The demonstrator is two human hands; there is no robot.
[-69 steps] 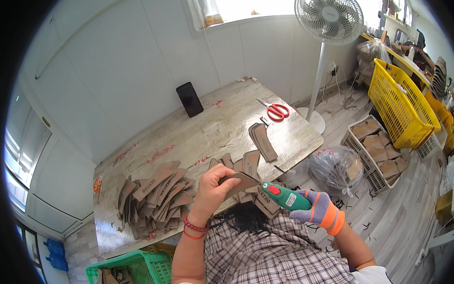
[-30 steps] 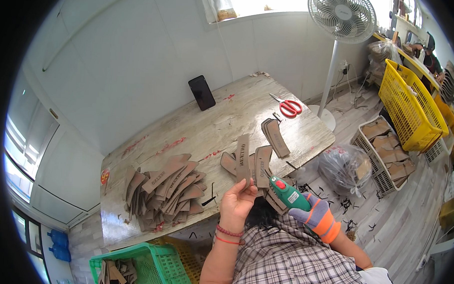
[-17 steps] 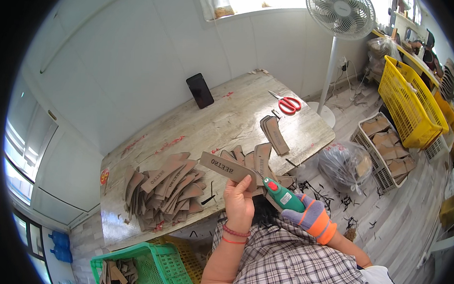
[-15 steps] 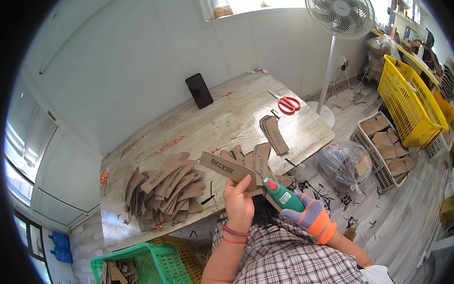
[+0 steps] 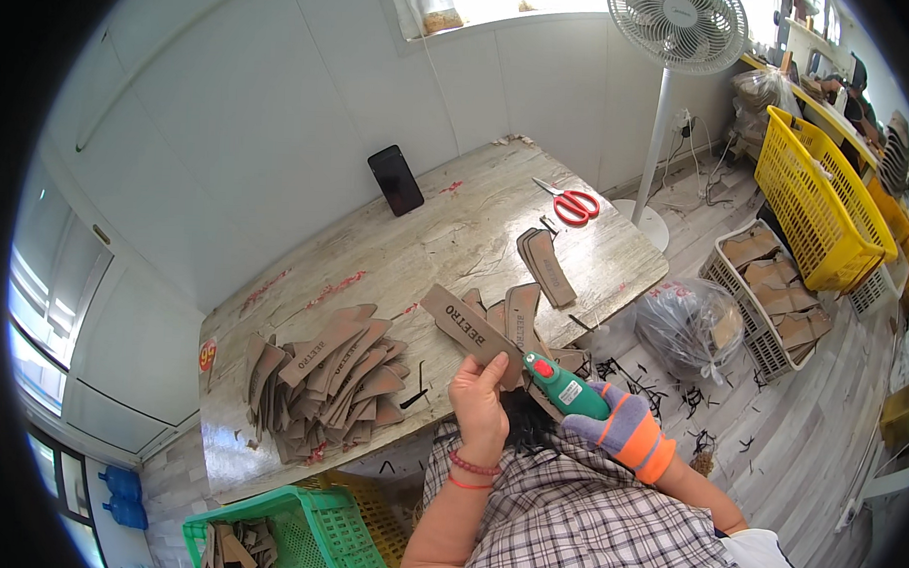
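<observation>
Since half a second ago, your left hand (image 5: 481, 397) has swung the brown strip (image 5: 470, 328) to a steeper slant, far end tipped up toward the wall. Left grip: bare thumb and fingers clamped on the strip's near end, held above the desk (image 5: 396, 252) edge. Right grip: your right hand (image 5: 622, 430), in a purple-grey and orange knit glove, wraps a green tool (image 5: 569, 390), smooth, rounded, red button; its nose is at the strip's near end, contact can't tell. Strip is flat, matte, long, slightly curved. Similar strips lie in a loose pile (image 5: 321, 375) left, a small neat stack (image 5: 547, 267) beyond. Desk top: scuffed wood grain, red smears. Writing: dark block capitals on your strip; white label on the tool, too small to read.
</observation>
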